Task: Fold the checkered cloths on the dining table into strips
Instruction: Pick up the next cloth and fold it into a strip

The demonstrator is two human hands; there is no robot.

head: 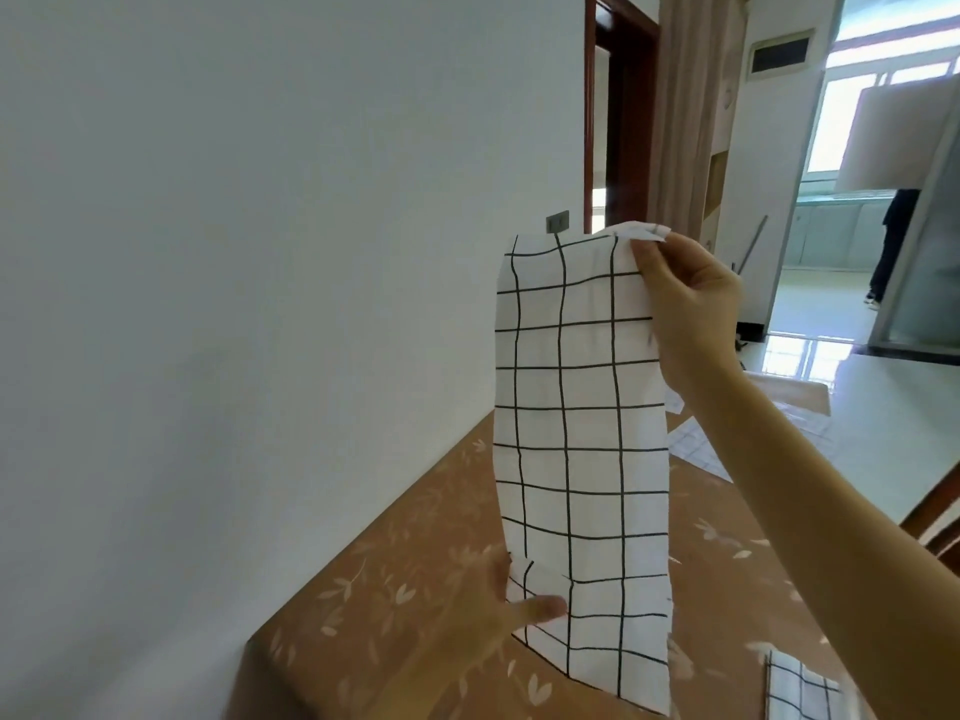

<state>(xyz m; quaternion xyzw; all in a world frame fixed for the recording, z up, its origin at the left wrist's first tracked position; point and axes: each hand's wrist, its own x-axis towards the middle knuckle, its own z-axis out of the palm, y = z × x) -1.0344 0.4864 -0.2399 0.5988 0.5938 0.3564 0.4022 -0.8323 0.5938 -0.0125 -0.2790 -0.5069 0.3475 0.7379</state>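
Note:
A white cloth with a black grid, folded into a long strip (582, 433), hangs upright in the air over the dining table (395, 589). My right hand (691, 309) pinches its top right corner. My left hand (498, 610) grips its lower left edge, thumb on the front of the fabric. A second checkered cloth (696, 449) lies flat on the table farther back, partly hidden by my right forearm. A third checkered cloth (800, 691) shows at the bottom right on the table.
The table has a brown leaf-patterned cover and stands against a white wall (260, 252) on the left. A wooden chair back (935, 522) shows at the right edge. Beyond lies a doorway, a curtain and a person's legs (888, 252) in the far room.

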